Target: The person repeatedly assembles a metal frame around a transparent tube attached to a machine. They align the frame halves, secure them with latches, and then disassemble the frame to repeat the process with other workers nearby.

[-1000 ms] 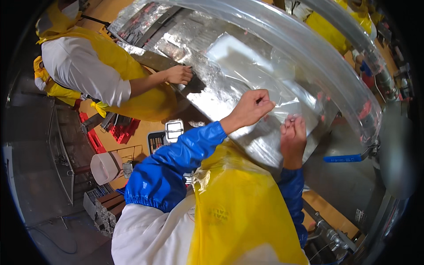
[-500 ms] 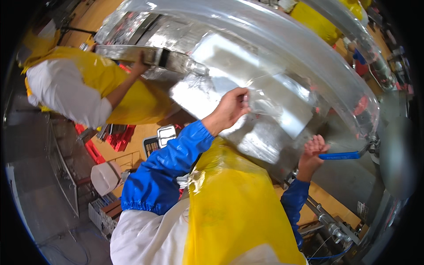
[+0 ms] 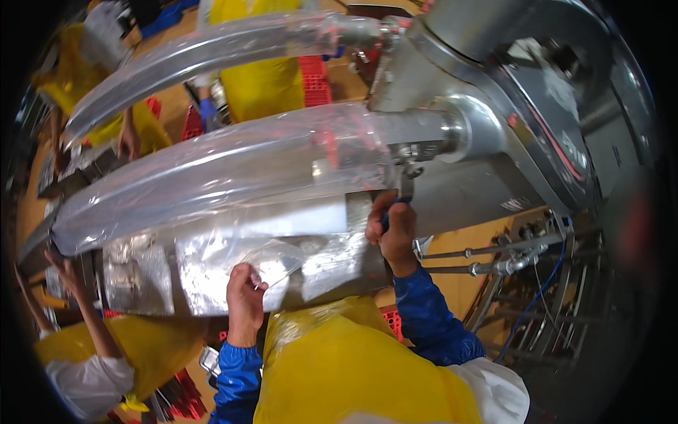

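My left hand (image 3: 246,300) is closed in a pinch on the edge of a clear plastic bag (image 3: 284,260), which spreads out over the metal table (image 3: 332,272). My right hand (image 3: 397,237) is wrapped round the blue lever handle (image 3: 385,222) of a metal valve (image 3: 418,151), with most of the handle hidden by the fingers. Left of that valve, a wide clear plastic tube (image 3: 226,169) covers the metal outlet and stretches across the table toward a co-worker's hands.
A second clear tube (image 3: 205,60) runs behind, from another outlet. At the left, a co-worker's hand (image 3: 70,274) is beside the near tube's end. Other people in yellow aprons (image 3: 258,88) stand across. A large metal machine (image 3: 487,127) fills the right, with pipes (image 3: 494,267) below.
My view has swung toward the machine at the right. My right hand, earlier open beside the blue lever, now grips it. My left hand still pinches the clear plastic bag.
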Tool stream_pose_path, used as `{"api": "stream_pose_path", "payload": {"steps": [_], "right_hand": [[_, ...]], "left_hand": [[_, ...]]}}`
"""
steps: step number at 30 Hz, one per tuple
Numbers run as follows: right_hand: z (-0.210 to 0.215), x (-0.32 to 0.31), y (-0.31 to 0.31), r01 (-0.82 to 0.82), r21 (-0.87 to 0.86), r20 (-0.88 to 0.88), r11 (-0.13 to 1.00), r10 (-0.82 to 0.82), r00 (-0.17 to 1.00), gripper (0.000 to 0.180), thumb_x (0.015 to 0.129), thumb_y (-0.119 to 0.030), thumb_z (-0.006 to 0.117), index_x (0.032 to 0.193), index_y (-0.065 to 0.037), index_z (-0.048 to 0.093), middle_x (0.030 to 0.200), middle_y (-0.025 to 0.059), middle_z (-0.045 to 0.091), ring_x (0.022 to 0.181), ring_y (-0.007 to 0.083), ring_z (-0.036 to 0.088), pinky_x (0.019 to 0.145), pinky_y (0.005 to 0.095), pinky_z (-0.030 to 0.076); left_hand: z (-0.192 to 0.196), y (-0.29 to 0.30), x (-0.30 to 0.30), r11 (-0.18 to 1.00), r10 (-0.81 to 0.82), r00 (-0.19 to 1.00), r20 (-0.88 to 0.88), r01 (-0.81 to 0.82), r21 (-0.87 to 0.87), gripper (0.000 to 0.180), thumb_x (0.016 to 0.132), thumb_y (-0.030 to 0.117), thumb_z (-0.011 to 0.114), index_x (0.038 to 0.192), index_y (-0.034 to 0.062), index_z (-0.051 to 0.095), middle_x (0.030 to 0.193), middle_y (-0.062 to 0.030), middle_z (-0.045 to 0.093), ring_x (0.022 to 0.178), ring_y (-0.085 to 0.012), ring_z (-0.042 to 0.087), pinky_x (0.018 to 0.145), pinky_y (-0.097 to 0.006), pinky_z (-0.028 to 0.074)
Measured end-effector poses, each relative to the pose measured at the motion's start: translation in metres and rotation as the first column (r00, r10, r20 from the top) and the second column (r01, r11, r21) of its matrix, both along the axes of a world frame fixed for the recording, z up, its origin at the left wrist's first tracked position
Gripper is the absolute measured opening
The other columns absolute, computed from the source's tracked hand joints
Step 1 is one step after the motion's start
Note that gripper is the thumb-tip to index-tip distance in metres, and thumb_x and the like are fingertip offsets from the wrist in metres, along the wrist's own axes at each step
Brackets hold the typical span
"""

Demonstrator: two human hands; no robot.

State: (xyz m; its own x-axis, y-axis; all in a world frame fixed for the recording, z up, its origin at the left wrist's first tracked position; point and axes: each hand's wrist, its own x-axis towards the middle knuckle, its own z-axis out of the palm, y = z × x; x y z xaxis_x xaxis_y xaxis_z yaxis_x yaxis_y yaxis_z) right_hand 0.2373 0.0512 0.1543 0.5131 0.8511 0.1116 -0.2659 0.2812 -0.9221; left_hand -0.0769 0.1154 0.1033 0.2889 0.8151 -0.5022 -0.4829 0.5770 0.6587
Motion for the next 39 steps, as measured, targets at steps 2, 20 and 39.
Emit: {"api": "stream_pose_path", "payload": {"steps": [2, 20, 39], "right_hand": [[0.005, 0.009, -0.005, -0.014, -0.048, 0.075, 0.999, 0.018, 0.997, 0.061, 0.101, -0.065, 0.056, 0.108, -0.004, 0.058, 0.065, -0.0011, 0.048, 0.049, 0.007, 0.042, 0.043, 0.0253, 0.034], [0.035, 0.002, 0.001, 0.154, 0.014, 0.173, 0.988, -0.154, 0.973, 0.017, 0.111, -0.024, 0.056, 0.112, -0.006, 0.052, 0.074, -0.002, 0.047, 0.06, 0.0058, 0.044, 0.053, 0.0233, 0.041], [0.035, 0.004, -0.002, 0.128, 0.0, 0.236, 0.992, -0.124, 0.964, 0.014, 0.112, -0.022, 0.053, 0.113, -0.008, 0.051, 0.073, -0.001, 0.046, 0.06, 0.0068, 0.041, 0.054, 0.0246, 0.039]], "left_hand": [[-0.001, 0.003, -0.001, 1.0, 0.001, 1.0, 0.003, -0.001, 0.015, 0.013, 0.103, 0.025, 0.064, 0.101, 0.0129, 0.058, 0.086, 0.0013, 0.051, 0.079, -0.0112, 0.05, 0.073, -0.03, 0.045], [0.083, 0.041, 0.003, 0.888, 0.113, 0.992, -0.05, -0.078, 0.453, 0.064, 0.101, 0.012, 0.068, 0.155, -0.0003, 0.037, 0.098, 0.0002, 0.058, 0.084, -0.0091, 0.056, 0.079, -0.028, 0.05], [0.1, 0.032, 0.051, 0.768, -0.129, 0.962, -0.241, 0.25, 0.59, 0.068, 0.098, 0.009, 0.076, 0.153, -0.0051, 0.039, 0.116, -0.0034, 0.052, 0.099, -0.0101, 0.052, 0.087, -0.027, 0.049]]}}
